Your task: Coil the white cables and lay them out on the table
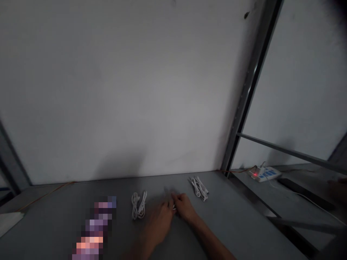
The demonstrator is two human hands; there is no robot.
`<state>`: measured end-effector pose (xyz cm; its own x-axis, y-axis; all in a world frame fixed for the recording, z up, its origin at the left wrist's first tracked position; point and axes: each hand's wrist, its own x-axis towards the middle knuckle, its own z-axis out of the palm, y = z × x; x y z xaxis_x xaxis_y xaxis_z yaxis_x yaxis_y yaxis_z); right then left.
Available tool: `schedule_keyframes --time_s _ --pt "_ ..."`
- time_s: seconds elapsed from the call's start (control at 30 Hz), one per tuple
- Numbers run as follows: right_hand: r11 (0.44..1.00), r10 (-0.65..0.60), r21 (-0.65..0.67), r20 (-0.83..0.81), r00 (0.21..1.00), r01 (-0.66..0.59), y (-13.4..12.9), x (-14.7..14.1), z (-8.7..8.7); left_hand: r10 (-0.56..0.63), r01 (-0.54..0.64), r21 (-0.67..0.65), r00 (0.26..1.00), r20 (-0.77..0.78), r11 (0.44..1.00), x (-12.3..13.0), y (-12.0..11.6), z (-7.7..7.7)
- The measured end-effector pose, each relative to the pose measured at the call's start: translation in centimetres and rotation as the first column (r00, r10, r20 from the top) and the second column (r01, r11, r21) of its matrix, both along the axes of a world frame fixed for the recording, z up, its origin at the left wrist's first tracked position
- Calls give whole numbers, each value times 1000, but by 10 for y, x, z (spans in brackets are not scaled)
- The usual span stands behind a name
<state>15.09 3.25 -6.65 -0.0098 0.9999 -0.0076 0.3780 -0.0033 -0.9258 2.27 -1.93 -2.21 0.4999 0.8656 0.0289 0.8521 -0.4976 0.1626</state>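
**Hands meet over a scrap of white at mid-counter**

The left hand (162, 218) and right hand (184, 206) come together low in the view, fingers curled in toward each other. A small white piece (174, 207) shows in the gap between them, above the counter (230, 220). The fingers hide most of it and motion blur softens the left hand, so I cannot tell whether either grip is clamped on it, nor which way it points or how its long axis runs. Both forearms are cut off by the bottom edge.

Just left of the hands lie 2 coiled white cables: the outer coil (135, 206) runs almost straight away from the person, while the inner coil (142, 204) leans, its far end to the right. Beyond the right hand, more white cables (200, 188) lie bunched, their long axis slanting from far left to near right; the overlapping loops are hard to count.

Farther left, a pixelated patch (93, 229) masks whatever is under it, and a pale object (10, 221) is cut off by the left edge. Past the metal post (251, 86) on the right sits a white power strip (269, 174) with a red light, near a long dark object (306, 194).
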Motion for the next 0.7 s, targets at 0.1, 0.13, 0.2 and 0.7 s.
schedule_keyframes --time_s 0.1,0.13,0.2,0.7 --pt "1000 21 1 45 999 -21 0 0 0 -14 14 -7 1000 -11 1000 0 -2 2" --pt "1000 12 10 72 997 -13 1 0 0 -15 15 -6 1000 6 1000 0 -3 2" --pt "1000 -8 24 107 994 6 0 0 1 -4 4 -8 999 48 1000 0 -4 1" --pt "1000 -27 12 228 973 25 -2 4 9 -7 11 43 996 -94 999 8 -9 -5"
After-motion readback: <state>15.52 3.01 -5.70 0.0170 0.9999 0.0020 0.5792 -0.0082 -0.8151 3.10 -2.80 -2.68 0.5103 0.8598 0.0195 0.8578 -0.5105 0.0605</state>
